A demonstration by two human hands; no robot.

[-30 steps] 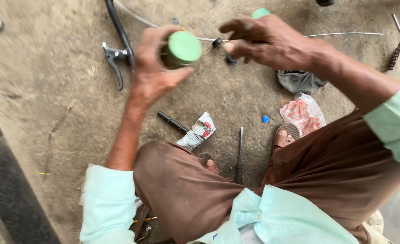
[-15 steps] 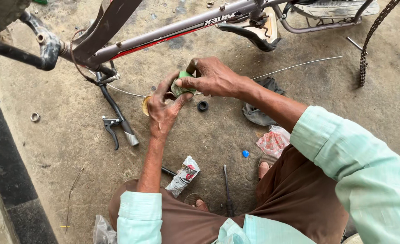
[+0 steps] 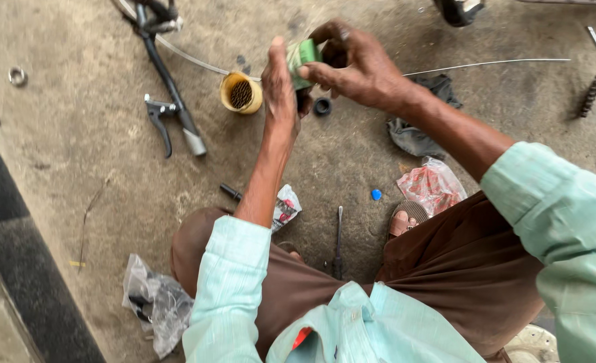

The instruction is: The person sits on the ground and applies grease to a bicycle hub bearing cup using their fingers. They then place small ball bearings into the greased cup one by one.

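I squat over a concrete floor with both arms stretched forward. My left hand (image 3: 279,87) and my right hand (image 3: 355,64) both grip a small green container (image 3: 303,57), held up between them above the ground. My right fingers curl over its top end, my left palm presses its side. Just below the hands lies a small black ring (image 3: 322,106). To the left stands an open yellow tub (image 3: 241,93) with dark thin pieces inside.
A black handlebar with a brake lever (image 3: 167,114) lies at upper left. A thin wire (image 3: 486,64), a dark rag (image 3: 416,131), a red-printed plastic bag (image 3: 432,185), a blue cap (image 3: 376,194), a screwdriver (image 3: 338,242), a crumpled packet (image 3: 284,208) and a clear bag (image 3: 157,302) lie around.
The view has swung down, so the bicycle frame is out of sight. Both hands still hold the green container, now turned so its side faces me; the yellow tub has come into view.
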